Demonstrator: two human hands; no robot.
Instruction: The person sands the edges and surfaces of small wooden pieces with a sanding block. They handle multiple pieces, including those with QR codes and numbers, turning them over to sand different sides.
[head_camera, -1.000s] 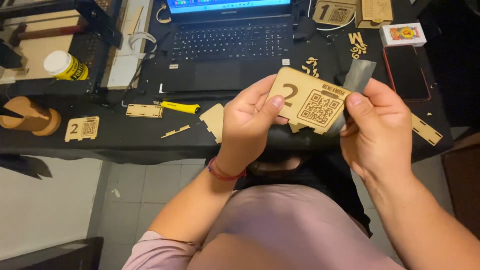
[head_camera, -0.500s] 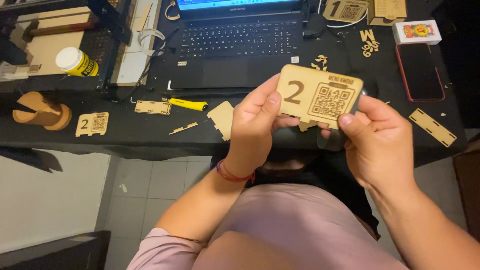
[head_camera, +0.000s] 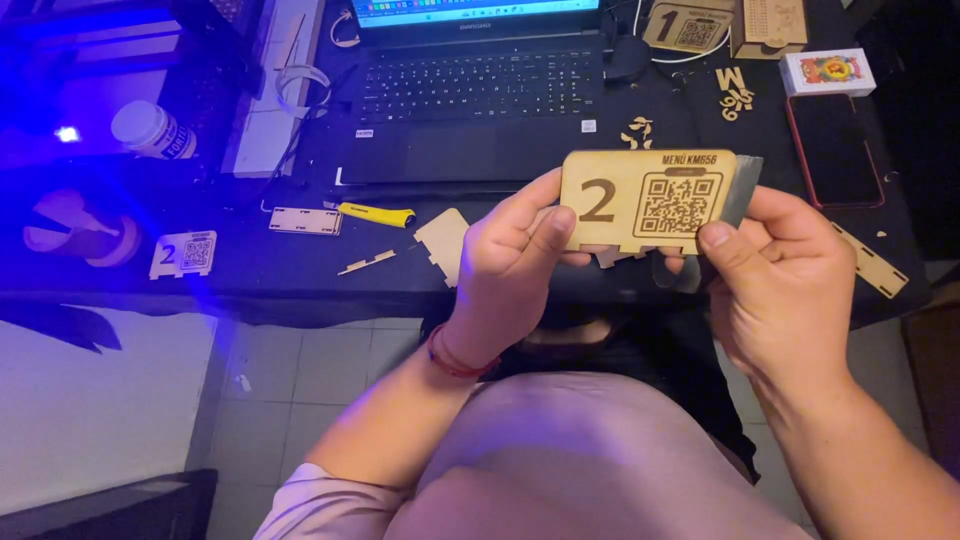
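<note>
A person's left hand (head_camera: 515, 262) and right hand (head_camera: 780, 285) hold a flat wooden plaque (head_camera: 645, 202), engraved with a large numeral and a square code, level above the near edge of a dark bench (head_camera: 560, 275). Each grip is closed on the plaque, thumbs on its face, with a grey sheet (head_camera: 738, 200) pinched behind it on the right. On the bench lie an open laptop (head_camera: 480, 90), a yellow-handled knife (head_camera: 378, 214), a smaller matching plaque (head_camera: 185, 253), loose wooden cut-outs (head_camera: 442, 243), a dark phone (head_camera: 833, 148) and a small card box (head_camera: 826, 72). Blue light washes the left side.
</note>
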